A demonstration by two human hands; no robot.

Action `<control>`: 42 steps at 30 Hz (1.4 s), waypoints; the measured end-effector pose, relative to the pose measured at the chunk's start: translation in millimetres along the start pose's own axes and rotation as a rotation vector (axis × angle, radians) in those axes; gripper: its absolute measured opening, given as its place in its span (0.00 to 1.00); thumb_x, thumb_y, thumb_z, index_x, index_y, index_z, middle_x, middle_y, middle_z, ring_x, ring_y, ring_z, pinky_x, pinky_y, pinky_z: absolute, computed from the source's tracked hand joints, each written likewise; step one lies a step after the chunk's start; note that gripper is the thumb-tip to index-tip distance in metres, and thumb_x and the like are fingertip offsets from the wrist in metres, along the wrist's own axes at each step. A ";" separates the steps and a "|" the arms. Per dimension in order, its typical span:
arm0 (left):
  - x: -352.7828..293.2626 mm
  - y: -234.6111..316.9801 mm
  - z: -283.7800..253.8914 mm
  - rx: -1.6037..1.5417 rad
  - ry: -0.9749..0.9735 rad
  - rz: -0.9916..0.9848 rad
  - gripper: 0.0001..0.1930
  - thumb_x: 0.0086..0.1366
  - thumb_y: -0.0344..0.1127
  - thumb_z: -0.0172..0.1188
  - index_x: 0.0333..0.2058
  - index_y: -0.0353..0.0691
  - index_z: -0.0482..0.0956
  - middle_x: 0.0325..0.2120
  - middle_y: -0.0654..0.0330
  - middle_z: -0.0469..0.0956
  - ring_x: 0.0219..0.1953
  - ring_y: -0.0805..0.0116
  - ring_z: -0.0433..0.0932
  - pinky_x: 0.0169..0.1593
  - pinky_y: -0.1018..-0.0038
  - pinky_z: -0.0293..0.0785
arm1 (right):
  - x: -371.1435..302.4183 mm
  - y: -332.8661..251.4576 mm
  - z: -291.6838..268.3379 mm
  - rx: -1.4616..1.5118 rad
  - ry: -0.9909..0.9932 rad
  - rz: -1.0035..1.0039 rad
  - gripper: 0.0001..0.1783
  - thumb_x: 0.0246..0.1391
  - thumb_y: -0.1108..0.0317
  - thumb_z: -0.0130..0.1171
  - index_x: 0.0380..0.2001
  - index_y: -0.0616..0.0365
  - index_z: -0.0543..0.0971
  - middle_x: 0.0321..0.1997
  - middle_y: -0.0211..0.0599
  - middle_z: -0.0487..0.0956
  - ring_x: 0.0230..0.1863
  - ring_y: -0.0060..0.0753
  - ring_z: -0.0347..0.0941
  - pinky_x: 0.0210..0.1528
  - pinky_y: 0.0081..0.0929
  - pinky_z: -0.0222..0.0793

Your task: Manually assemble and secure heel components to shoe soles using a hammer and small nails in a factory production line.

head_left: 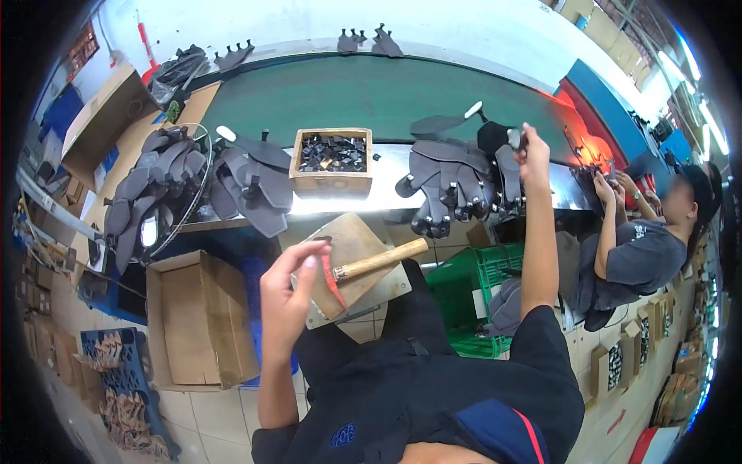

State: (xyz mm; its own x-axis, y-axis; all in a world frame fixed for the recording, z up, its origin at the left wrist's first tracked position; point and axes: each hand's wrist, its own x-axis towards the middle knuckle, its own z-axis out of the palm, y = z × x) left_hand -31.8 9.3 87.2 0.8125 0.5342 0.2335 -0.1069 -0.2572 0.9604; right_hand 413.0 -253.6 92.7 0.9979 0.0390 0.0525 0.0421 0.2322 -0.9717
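The green conveyor belt (386, 97) runs across the far side of the station, and the steel desk (386, 166) lies along its near edge. On the desk, two heaps of dark grey sandal soles flank a small wooden box (332, 162) filled with black strap pieces: the left heap (162, 185) spreads toward a cardboard box (201, 317) on the floor, and the right heap (456, 185) lies directly under the raised arm. A co-worker (641, 247) sits at the right, well apart, with hands busy at their own pile. A wooden block (352, 259) rests on the person's lap, and a wooden-handled hammer (379, 261) lies across it, untouched. The right hand (529, 147) is raised above the right heap, its grip clenched on a small dark piece (514, 138) whose kind is too small to tell. The left hand (290, 290) hovers over the block, its grip pinched on a thin red strap (334, 284) that hangs down beside the hammer head. Recommended practice, judged from this layout: keep the red strap pinched near its end for control, bring the right-hand piece down onto the block before any striking, and keep the fingers away from the hammer head.
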 end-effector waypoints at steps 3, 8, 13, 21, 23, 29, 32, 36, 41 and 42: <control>21.5 12.1 17.3 0.296 -0.127 0.209 0.19 0.65 0.31 0.57 0.54 0.29 0.73 0.51 0.43 0.76 0.56 0.51 0.74 0.61 0.63 0.67 | -56.7 -56.2 57.3 0.130 -0.250 -0.051 0.12 0.59 0.60 0.63 0.32 0.56 0.75 0.20 0.20 0.67 0.16 0.13 0.57 0.17 0.15 0.52; 52.8 27.7 68.6 0.335 0.053 0.580 0.49 0.55 0.38 0.72 0.67 0.31 0.49 0.61 0.42 0.64 0.64 0.45 0.64 0.66 0.58 0.60 | -225.4 -79.4 126.5 -0.108 -0.816 -0.079 0.18 0.62 0.58 0.60 0.47 0.61 0.76 0.27 0.28 0.77 0.27 0.19 0.74 0.29 0.17 0.68; 18.1 20.8 26.1 0.186 -0.248 0.417 0.30 0.57 0.22 0.67 0.58 0.35 0.68 0.50 0.49 0.75 0.52 0.60 0.78 0.52 0.69 0.74 | -264.9 -34.2 100.5 -0.415 -0.683 -0.694 0.23 0.65 0.57 0.56 0.54 0.64 0.72 0.34 0.40 0.80 0.37 0.28 0.79 0.43 0.28 0.75; -16.2 12.3 27.3 -0.403 0.192 -0.020 0.43 0.62 0.28 0.65 0.69 0.36 0.48 0.49 0.59 0.71 0.50 0.70 0.71 0.58 0.73 0.67 | -245.1 106.3 44.1 -1.325 -1.055 -0.896 0.28 0.48 0.40 0.63 0.34 0.57 0.75 0.27 0.38 0.78 0.26 0.43 0.76 0.28 0.36 0.72; -9.4 -16.9 30.3 -0.071 0.293 0.137 0.22 0.66 0.34 0.62 0.57 0.35 0.72 0.46 0.57 0.72 0.49 0.67 0.72 0.54 0.73 0.68 | -234.8 97.9 23.7 -1.227 -0.947 -0.955 0.26 0.50 0.40 0.64 0.26 0.54 0.73 0.19 0.35 0.75 0.20 0.40 0.76 0.21 0.35 0.69; 50.5 -121.8 42.3 0.551 0.228 0.122 0.33 0.67 0.56 0.57 0.59 0.33 0.69 0.57 0.45 0.68 0.61 0.49 0.65 0.64 0.57 0.58 | -249.8 87.1 -59.2 -0.930 -0.596 -0.374 0.21 0.42 0.56 0.73 0.18 0.58 0.72 0.15 0.43 0.71 0.17 0.42 0.72 0.21 0.35 0.64; 69.7 -133.6 30.6 0.675 0.261 0.172 0.47 0.63 0.68 0.53 0.65 0.31 0.59 0.62 0.42 0.62 0.64 0.45 0.59 0.66 0.52 0.51 | -286.8 82.8 -80.3 -0.798 -0.578 -0.156 0.16 0.37 0.66 0.68 0.17 0.61 0.69 0.14 0.37 0.63 0.16 0.27 0.58 0.20 0.30 0.56; 142.8 -94.5 44.0 0.663 0.217 0.282 0.23 0.64 0.43 0.63 0.53 0.37 0.75 0.49 0.50 0.76 0.52 0.51 0.72 0.57 0.61 0.67 | -334.1 92.2 -71.4 -0.668 -0.524 0.092 0.13 0.48 0.67 0.69 0.21 0.61 0.74 0.14 0.29 0.64 0.17 0.18 0.58 0.21 0.24 0.56; 243.9 -120.9 29.6 1.137 -0.241 -0.100 0.11 0.55 0.39 0.69 0.34 0.39 0.85 0.36 0.48 0.83 0.41 0.48 0.82 0.44 0.58 0.77 | -355.7 130.3 -60.9 -0.260 -0.614 0.203 0.11 0.52 0.68 0.69 0.24 0.59 0.76 0.17 0.26 0.72 0.16 0.18 0.66 0.21 0.22 0.61; 252.5 -124.9 31.4 1.143 -0.242 -0.093 0.11 0.55 0.39 0.69 0.34 0.39 0.85 0.36 0.48 0.83 0.41 0.48 0.82 0.44 0.58 0.77 | -346.3 126.4 -59.5 -0.294 -0.698 0.171 0.11 0.53 0.68 0.68 0.24 0.60 0.76 0.16 0.29 0.73 0.15 0.21 0.68 0.20 0.23 0.63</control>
State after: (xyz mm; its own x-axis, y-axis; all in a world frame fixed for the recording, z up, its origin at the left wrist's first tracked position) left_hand 204.7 151.0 21.5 0.8911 0.4535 0.0159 0.4359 -0.8652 0.2480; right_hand 75.8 -295.6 -62.0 0.7332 0.6769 -0.0655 -0.0009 -0.0953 -0.9954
